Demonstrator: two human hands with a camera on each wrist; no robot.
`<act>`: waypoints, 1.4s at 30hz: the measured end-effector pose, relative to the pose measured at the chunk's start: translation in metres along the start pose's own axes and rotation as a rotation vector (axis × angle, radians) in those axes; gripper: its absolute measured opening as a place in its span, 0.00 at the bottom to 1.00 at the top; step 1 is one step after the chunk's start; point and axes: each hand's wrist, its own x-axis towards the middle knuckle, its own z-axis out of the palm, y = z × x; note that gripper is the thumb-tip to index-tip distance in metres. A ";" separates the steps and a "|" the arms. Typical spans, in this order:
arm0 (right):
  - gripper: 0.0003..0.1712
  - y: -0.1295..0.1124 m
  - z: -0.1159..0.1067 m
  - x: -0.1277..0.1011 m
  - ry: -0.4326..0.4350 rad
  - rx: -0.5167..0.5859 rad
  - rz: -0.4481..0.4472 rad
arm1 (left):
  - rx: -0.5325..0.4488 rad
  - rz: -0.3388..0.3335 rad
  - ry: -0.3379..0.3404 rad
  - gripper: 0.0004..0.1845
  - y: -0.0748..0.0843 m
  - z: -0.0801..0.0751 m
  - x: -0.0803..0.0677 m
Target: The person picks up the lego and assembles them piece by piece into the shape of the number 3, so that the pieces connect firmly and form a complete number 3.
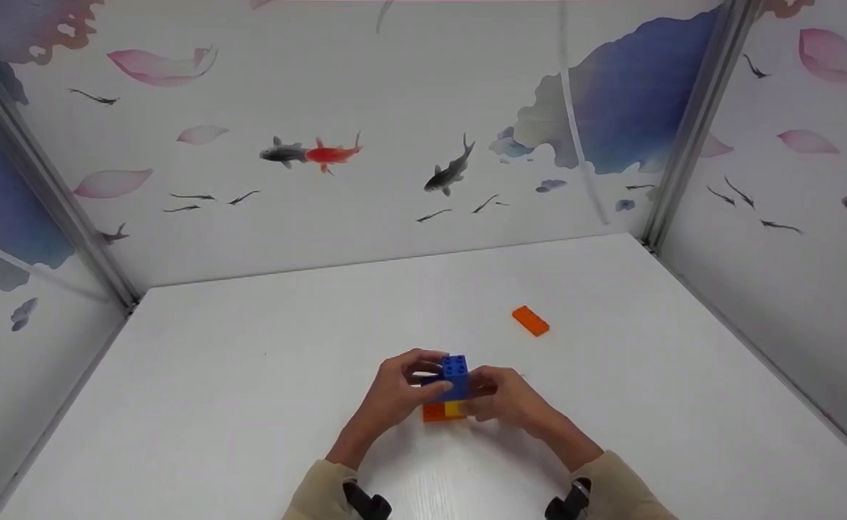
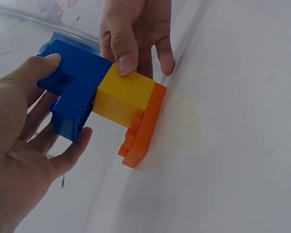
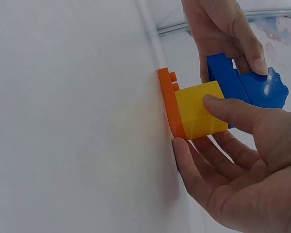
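Note:
A small stack stands on the white table (image 1: 250, 404): an orange plate (image 1: 434, 413) at the bottom, a yellow brick (image 1: 455, 410) on it, and blue bricks (image 1: 455, 375) on top. My left hand (image 1: 403, 390) grips the blue bricks (image 2: 75, 92), with its thumb on top and its fingers underneath. My right hand (image 1: 504, 401) pinches the yellow brick (image 3: 199, 109), the thumb pressing its side. The orange plate (image 2: 145, 124) lies flat against the table.
A loose orange plate (image 1: 531, 321) lies on the table behind and to the right of the hands. Printed fish-pattern walls (image 1: 423, 144) close in the table at the back and on both sides.

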 end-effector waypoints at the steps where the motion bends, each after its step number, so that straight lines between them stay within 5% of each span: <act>1: 0.23 0.000 0.000 0.000 0.001 -0.005 0.003 | 0.009 0.009 -0.003 0.23 0.000 0.000 0.000; 11: 0.25 -0.007 -0.002 -0.004 -0.015 -0.026 0.039 | 0.011 -0.055 -0.027 0.24 -0.004 -0.001 0.000; 17: 0.28 -0.014 -0.019 -0.003 -0.042 -0.057 0.080 | 0.011 -0.067 -0.017 0.23 -0.004 -0.002 0.000; 22: 0.29 -0.017 -0.035 0.000 -0.033 -0.147 0.030 | 0.045 -0.098 -0.022 0.23 -0.008 -0.001 0.000; 42: 0.30 0.007 -0.105 0.021 0.314 -0.250 0.000 | 0.105 -0.136 -0.061 0.25 -0.009 -0.002 -0.002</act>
